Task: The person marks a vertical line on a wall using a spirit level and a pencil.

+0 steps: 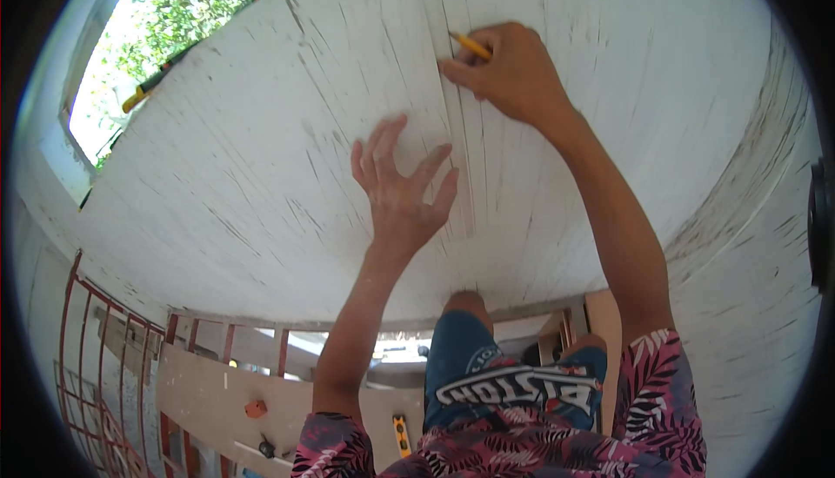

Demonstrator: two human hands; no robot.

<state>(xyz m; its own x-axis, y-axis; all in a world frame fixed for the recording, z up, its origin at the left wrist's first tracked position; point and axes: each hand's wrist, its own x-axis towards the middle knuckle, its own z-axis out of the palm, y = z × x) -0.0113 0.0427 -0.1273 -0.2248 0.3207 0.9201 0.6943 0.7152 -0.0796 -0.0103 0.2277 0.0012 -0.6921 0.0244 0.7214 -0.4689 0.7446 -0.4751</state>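
My right hand (513,73) is closed on a yellow pencil (472,45), its tip pointing up and left, close over the white wooden surface (261,130). My left hand (402,195) is open lower down on the same surface, fingers spread and slightly bent. Thumb and forefinger of that hand lie right at a thin pale strip (463,156) that runs lengthwise up toward the right hand. Dark cracks and flaking paint streak the white surface all around both hands.
A yellow-and-black tool (143,95) lies at the upper left edge, beside an opening with leaves behind it. Below are a brown board (200,378), an orange object (255,408) and a yellow spirit level (401,434). Rusty metal bars (100,347) stand at lower left.
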